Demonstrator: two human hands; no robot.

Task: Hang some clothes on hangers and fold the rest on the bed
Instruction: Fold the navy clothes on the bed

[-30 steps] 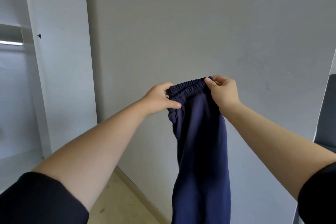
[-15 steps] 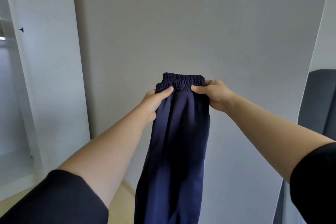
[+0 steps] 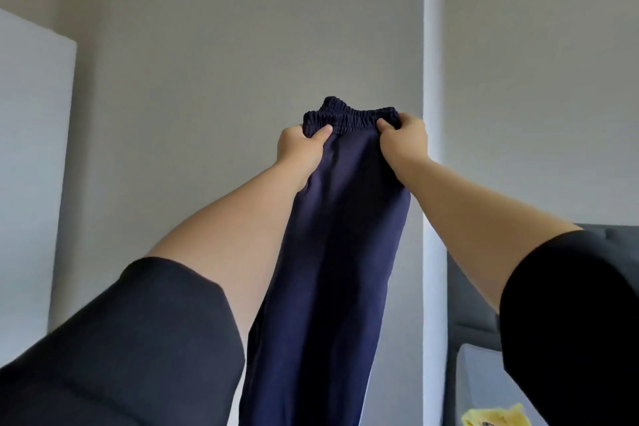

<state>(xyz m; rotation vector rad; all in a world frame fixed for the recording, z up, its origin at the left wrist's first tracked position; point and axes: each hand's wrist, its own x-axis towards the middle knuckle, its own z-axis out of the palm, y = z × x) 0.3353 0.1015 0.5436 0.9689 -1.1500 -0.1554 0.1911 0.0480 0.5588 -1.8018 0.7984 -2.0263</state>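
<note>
Both hands, left hand (image 3: 301,147) and right hand (image 3: 403,142), grip the navy trousers (image 3: 332,252) by the waistband, letting the legs hang straight, likely for folding.

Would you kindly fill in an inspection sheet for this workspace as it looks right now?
Surface: grey upholstered furniture, lower right, partly seen; cannot tell if it is the bed.
Job's things: navy trousers held up by the elastic waistband, legs hanging down; no hanger seen.
Clutter: yellow item on the furniture, cut off by the frame edge.
Grippers: left hand and right hand each grip one end of the waistband.
Cables: nothing seen.
Surroundings: grey wall, white panel at left, white post at right.
</note>
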